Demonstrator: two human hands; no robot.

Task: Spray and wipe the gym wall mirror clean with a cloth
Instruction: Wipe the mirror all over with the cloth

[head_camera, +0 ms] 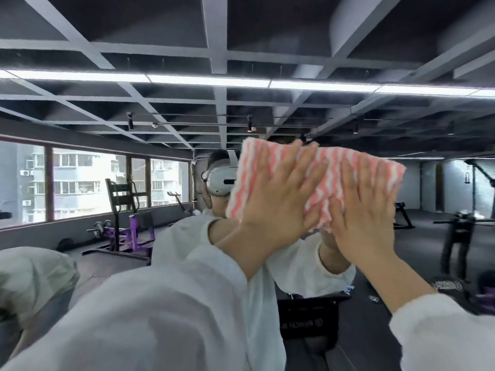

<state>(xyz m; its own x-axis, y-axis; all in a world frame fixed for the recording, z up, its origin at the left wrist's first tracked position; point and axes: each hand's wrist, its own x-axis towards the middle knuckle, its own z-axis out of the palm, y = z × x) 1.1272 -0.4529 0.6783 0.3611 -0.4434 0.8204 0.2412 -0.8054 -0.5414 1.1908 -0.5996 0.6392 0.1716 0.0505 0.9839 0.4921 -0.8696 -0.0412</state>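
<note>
The wall mirror (267, 111) fills the whole head view and reflects the gym and a person in a white headset. A pink-and-white zigzag cloth (332, 167) lies flat against the glass at about head height. My left hand (278, 191) presses on the cloth's left half with straight, spread fingers. My right hand (367, 210) presses its right half the same way, fingers pointing up. Both arms wear pale long sleeves. No spray bottle is in view.
In the mirror I see purple weight machines (128, 231) by the windows on the left, dark equipment (458, 236) on the right, and a black bag (308, 317) low down in the middle. A second person's pale sleeve (32, 274) shows at the left edge.
</note>
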